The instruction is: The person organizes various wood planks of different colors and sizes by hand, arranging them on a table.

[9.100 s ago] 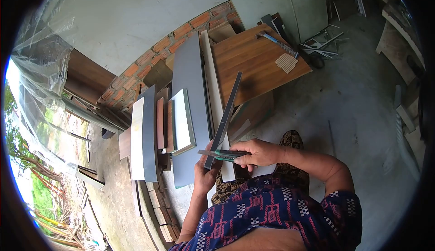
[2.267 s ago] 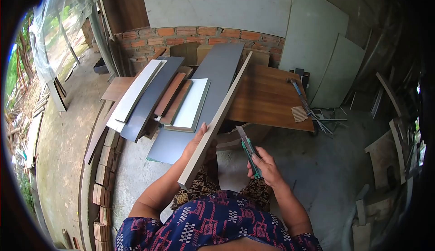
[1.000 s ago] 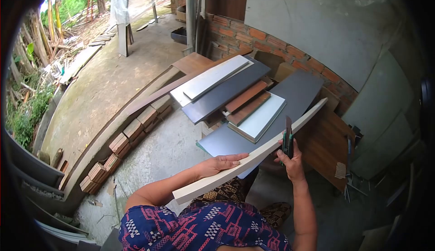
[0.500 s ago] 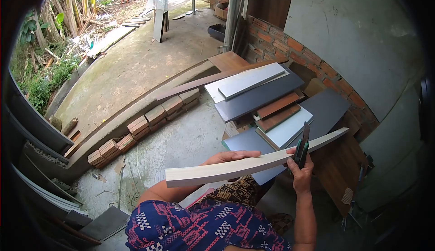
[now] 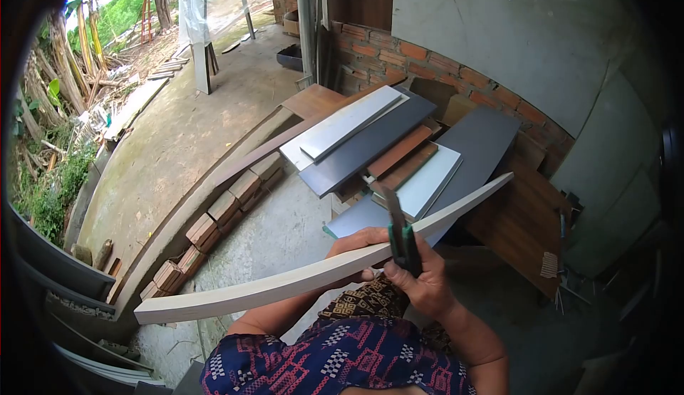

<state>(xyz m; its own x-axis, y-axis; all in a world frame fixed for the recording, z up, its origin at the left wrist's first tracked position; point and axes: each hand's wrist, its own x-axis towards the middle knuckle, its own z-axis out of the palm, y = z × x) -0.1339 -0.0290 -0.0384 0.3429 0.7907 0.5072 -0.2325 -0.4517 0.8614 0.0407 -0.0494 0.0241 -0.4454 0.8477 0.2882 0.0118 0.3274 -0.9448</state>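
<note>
A long pale wooden strip [image 5: 263, 284] lies slantwise across my lap, its near end low at the left and its far end out to the right. My left hand [image 5: 356, 244] is closed round its middle, fingers over the top edge and fingertips showing underneath. In my right hand [image 5: 425, 284] is a utility knife [image 5: 406, 249] with a dark green and black handle. The knife's blade points up and away from me, and the handle overlaps the strip just right of my left hand.
Ahead stands a stack of boards [image 5: 363, 142] in white, dark grey and brown. A brown panel [image 5: 524, 231] leans at the right, near a brick wall [image 5: 456, 74]. Reddish bricks [image 5: 224, 206] line a low concrete ledge [image 5: 192, 213] at the left.
My right hand has brought the knife leftward, close to my left hand. The strip has shifted left, its near end lower. The whole view has swung to the right.
</note>
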